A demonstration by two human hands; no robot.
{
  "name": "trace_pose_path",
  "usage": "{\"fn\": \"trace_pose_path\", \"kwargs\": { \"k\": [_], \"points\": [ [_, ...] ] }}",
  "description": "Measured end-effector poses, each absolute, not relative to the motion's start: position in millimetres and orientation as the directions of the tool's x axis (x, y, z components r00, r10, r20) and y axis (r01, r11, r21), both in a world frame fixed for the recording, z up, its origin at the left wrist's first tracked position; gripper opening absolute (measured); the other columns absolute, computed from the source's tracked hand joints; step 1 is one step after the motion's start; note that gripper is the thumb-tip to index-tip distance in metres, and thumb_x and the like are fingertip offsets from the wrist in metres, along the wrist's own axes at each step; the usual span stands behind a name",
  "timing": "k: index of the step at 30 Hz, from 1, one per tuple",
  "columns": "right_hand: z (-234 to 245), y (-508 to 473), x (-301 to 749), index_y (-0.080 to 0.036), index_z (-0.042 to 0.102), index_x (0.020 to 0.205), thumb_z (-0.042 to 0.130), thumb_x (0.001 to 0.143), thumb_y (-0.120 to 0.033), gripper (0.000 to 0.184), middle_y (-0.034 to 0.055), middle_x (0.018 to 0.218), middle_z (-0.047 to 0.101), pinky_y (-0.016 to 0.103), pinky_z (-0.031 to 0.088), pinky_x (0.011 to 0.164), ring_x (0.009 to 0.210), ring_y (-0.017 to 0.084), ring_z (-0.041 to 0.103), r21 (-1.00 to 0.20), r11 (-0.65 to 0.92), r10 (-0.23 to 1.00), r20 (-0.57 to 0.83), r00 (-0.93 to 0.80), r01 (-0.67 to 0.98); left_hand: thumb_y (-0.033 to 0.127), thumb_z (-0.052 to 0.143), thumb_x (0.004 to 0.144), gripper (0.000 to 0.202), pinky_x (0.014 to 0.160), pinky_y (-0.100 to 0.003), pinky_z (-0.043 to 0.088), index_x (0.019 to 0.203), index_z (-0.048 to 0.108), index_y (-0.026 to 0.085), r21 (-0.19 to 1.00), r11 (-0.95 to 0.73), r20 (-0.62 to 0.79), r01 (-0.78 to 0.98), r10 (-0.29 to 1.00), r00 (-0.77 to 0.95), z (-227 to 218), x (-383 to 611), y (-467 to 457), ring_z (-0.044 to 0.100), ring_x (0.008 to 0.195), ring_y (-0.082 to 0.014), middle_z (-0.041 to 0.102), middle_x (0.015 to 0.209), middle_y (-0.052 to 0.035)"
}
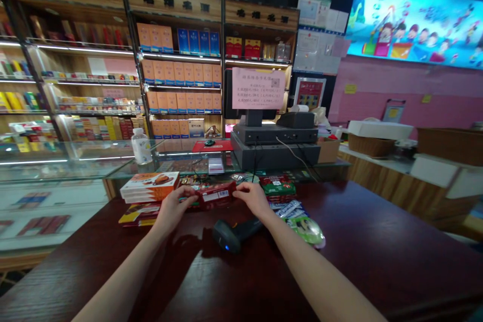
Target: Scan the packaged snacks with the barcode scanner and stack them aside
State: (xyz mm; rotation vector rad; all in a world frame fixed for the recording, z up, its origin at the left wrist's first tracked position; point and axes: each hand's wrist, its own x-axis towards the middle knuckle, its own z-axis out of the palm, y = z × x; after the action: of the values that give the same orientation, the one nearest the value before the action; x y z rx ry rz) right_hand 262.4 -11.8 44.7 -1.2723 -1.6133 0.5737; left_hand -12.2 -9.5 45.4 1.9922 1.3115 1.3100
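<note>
**Glossy red packet [217, 195] gripped at both ends, barcode up**

The pale bare left hand [174, 209] and pale bare right hand [254, 200] stand apart, each clamped on one end of the glossy red packet, which lies flat between them just above the counter. Holding it by the ends seems to leave the middle free, so the small white barcode label [222, 194] stays uncovered and faces up.

At 6 o'clock from the packet, a black corded handheld barcode scanner [232, 234] lies on its side, its blue light glowing, probably left there so either hand can reach it. At 9 o'clock, just beside the left hand, sits a stack of orange-and-white printed boxes [149, 187], with flat yellow-and-red packs [139, 214] lying near them. At 3 o'clock, a pile of green-and-red packets [277, 188] leads to a shiny green-and-white pouch [306, 230].

All of this rests on a polished dark-red wooden counter [362, 246]. Farther out at 1 o'clock, a black point-of-sale terminal [275, 143] carries a pink paper notice [258, 89] facing the counter, apparently turned for customers to read. At 11 o'clock, a clear plastic water bottle [141, 147] stands on a glass display case [56, 158], and tall wooden shelves of boxed goods [181, 73] rise behind it.
</note>
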Motion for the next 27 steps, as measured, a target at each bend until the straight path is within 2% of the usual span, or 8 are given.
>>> {"fn": "trace_pose_path", "kwargs": {
  "k": [3, 9, 12, 16, 20, 22, 24, 27],
  "points": [
    [52.2, -14.6, 260.1, -0.022, 0.076, 0.078, 0.068, 0.074, -0.032, 0.013, -0.0001, 0.077, 0.074, 0.029, 0.044, 0.073, 0.077, 0.020, 0.067, -0.806, 0.343, 0.919, 0.395, 0.006, 0.482, 0.047, 0.061, 0.078, 0.024, 0.083, -0.033, 0.050, 0.082, 0.066, 0.023, 0.633, -0.502, 0.536, 0.589, 0.834, 0.135, 55.4, -15.1, -11.8, 0.067, 0.083, -0.0203, 0.073, 0.082, 0.0009],
    [62.3, -17.9, 252.0, -0.021, 0.078, 0.078, 0.066, 0.076, -0.030, 0.015, 0.0005, 0.072, 0.075, 0.028, 0.045, 0.070, 0.077, 0.021, 0.069, -0.813, 0.372, 0.915, 0.403, -0.029, 0.447, 0.046, 0.057, 0.081, 0.025, 0.081, -0.033, 0.049, 0.082, 0.066, 0.023, 0.454, -0.555, 0.650, 0.697, 0.741, 0.167, 69.9, -22.2, -13.0, 0.065, 0.080, -0.0210, 0.070, 0.078, -0.0005],
    [63.7, -15.7, 249.0, -0.019, 0.080, 0.085, 0.068, 0.073, -0.026, 0.018, 0.0026, 0.073, 0.076, 0.029, 0.049, 0.072, 0.078, 0.022, 0.071, -0.836, 0.358, 0.925, 0.379, -0.033, 0.417, 0.043, 0.054, 0.084, 0.022, 0.081, -0.033, 0.050, 0.082, 0.063, 0.023, 0.428, -0.577, 0.644, 0.695, 0.735, 0.214, 71.4, -27.2, -13.2, 0.067, 0.079, -0.0203, 0.071, 0.078, -0.0004],
    [66.5, -14.6, 244.8, -0.020, 0.080, 0.088, 0.062, 0.076, -0.024, 0.022, 0.0036, 0.079, 0.078, 0.031, 0.052, 0.078, 0.083, 0.023, 0.072, -0.834, 0.336, 0.933, 0.360, -0.030, 0.438, 0.039, 0.049, 0.087, 0.018, 0.084, -0.032, 0.053, 0.088, 0.060, 0.025, 0.481, -0.598, 0.591, 0.641, 0.761, 0.267, 69.8, -33.5, -16.5, 0.071, 0.091, -0.0198, 0.076, 0.100, -0.0015],
    [69.2, -18.5, 239.7, -0.020, 0.080, 0.086, 0.060, 0.084, -0.040, 0.028, 0.0048, 0.090, 0.079, 0.035, 0.050, 0.090, 0.095, 0.026, 0.071, -0.846, 0.343, 0.936, 0.345, -0.071, 0.409, 0.035, 0.047, 0.090, 0.016, 0.090, -0.034, 0.054, 0.085, 0.058, 0.025, 0.425, -0.659, 0.582, 0.621, 0.724, 0.370, 69.1, -39.3, -19.8, 0.070, 0.104, -0.0199, 0.075, 0.114, -0.0031],
    [68.2, -20.5, 237.0, -0.019, 0.078, 0.096, 0.068, 0.080, -0.046, 0.033, 0.0059, 0.096, 0.078, 0.036, 0.051, 0.091, 0.099, 0.027, 0.071, -0.868, 0.341, 0.940, 0.313, -0.136, 0.360, 0.034, 0.046, 0.093, 0.018, 0.091, -0.034, 0.054, 0.086, 0.060, 0.025, 0.338, -0.690, 0.603, 0.640, 0.681, 0.416, 68.4, -44.1, -18.5, 0.070, 0.106, -0.0194, 0.075, 0.114, -0.0031],
    [65.9, -21.3, 234.4, -0.021, 0.075, 0.107, 0.078, 0.072, -0.045, 0.043, 0.0070, 0.108, 0.077, 0.036, 0.050, 0.094, 0.106, 0.027, 0.070, -0.864, 0.359, 0.931, 0.305, -0.199, 0.355, 0.032, 0.046, 0.095, 0.019, 0.095, -0.035, 0.053, 0.087, 0.062, 0.025, 0.204, -0.718, 0.626, 0.666, 0.618, 0.475, 66.9, -50.8, -15.1, 0.070, 0.105, -0.0185, 0.076, 0.112, -0.0024],
    [62.3, -20.0, 230.4, -0.024, 0.071, 0.117, 0.086, 0.064, -0.038, 0.057, 0.0099, 0.131, 0.067, 0.039, 0.044, 0.104, 0.119, 0.028, 0.064, -0.783, 0.399, 0.917, 0.336, -0.216, 0.477, 0.025, 0.044, 0.097, 0.022, 0.114, -0.044, 0.039, 0.094, 0.066, 0.026, -0.027, -0.736, 0.636, 0.677, 0.509, 0.579, 64.3, -61.9, -9.8, 0.070, 0.108, -0.0171, 0.077, 0.109, -0.0004]
  ]
}}
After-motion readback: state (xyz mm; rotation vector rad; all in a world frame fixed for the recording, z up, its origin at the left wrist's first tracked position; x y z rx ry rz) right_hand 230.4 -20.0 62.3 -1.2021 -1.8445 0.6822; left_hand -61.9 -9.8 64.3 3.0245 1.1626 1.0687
